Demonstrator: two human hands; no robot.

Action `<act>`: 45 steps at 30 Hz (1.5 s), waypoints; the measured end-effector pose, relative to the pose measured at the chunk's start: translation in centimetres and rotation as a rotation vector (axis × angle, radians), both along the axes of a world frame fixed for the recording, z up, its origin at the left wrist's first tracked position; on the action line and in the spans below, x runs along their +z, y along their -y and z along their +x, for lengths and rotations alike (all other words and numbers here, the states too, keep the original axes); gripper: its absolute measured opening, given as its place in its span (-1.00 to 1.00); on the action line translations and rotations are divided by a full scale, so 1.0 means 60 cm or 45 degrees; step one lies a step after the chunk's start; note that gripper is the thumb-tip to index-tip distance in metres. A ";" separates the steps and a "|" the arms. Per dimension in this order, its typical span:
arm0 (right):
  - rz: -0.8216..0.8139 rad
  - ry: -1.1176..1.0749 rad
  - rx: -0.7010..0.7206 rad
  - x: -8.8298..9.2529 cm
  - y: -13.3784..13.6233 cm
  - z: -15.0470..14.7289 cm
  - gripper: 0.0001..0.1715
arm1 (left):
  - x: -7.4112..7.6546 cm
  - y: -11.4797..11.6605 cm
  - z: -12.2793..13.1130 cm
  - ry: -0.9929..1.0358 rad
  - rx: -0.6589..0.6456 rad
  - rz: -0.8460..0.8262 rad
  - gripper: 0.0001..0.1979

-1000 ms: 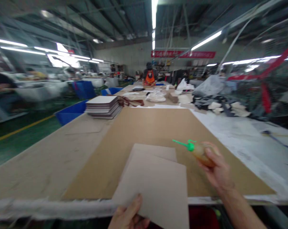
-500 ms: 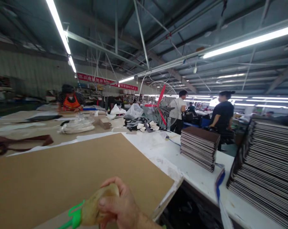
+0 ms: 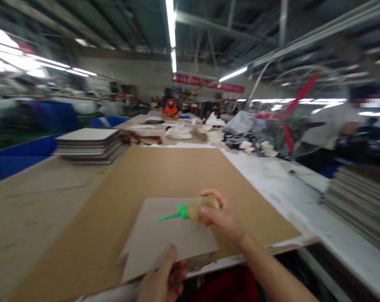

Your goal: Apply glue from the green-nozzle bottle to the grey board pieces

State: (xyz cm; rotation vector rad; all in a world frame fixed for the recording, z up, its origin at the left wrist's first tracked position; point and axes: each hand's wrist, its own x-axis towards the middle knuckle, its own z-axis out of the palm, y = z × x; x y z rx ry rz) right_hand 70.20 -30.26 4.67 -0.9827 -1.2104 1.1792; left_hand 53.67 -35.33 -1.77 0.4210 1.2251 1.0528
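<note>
My right hand (image 3: pixel 220 213) is wrapped round a yellowish squeeze bottle (image 3: pixel 194 208) with a green nozzle. The bottle lies tilted over a light grey-brown rectangular panel (image 3: pixel 165 239), its tip pointing left. Whether the nozzle touches the panel I cannot tell. At the panel's near edge, my left hand (image 3: pixel 163 277) has its thumb on top and its fingers curled below, gripping the edge. Beneath the panel lies a large brown board (image 3: pixel 174 167) on the table.
A stack of panels (image 3: pixel 89 144) stands on the left, near blue bins (image 3: pixel 23 157). To the right are another stack (image 3: pixel 360 201) and a fan with red blades (image 3: pixel 286 113). Scraps and plastic bags (image 3: pixel 243 126) lie farther back. One co-worker (image 3: pixel 170 107) is at the far end, another (image 3: pixel 328 121) behind the fan.
The view has swung left and down. The grey panel and my left hand on it have come into view. My right hand still holds the bottle, now over the panel.
</note>
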 end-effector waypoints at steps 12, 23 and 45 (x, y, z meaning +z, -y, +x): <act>0.631 0.970 0.233 0.020 -0.012 -0.020 -0.73 | -0.003 0.015 0.024 0.056 0.084 0.033 -0.61; 0.869 1.206 0.531 0.043 -0.023 -0.074 -0.83 | 0.000 0.011 0.024 -0.017 0.078 0.070 -0.68; 0.888 1.384 0.670 0.080 -0.033 -0.097 -0.78 | -0.009 0.005 0.027 -0.020 0.086 0.090 -0.66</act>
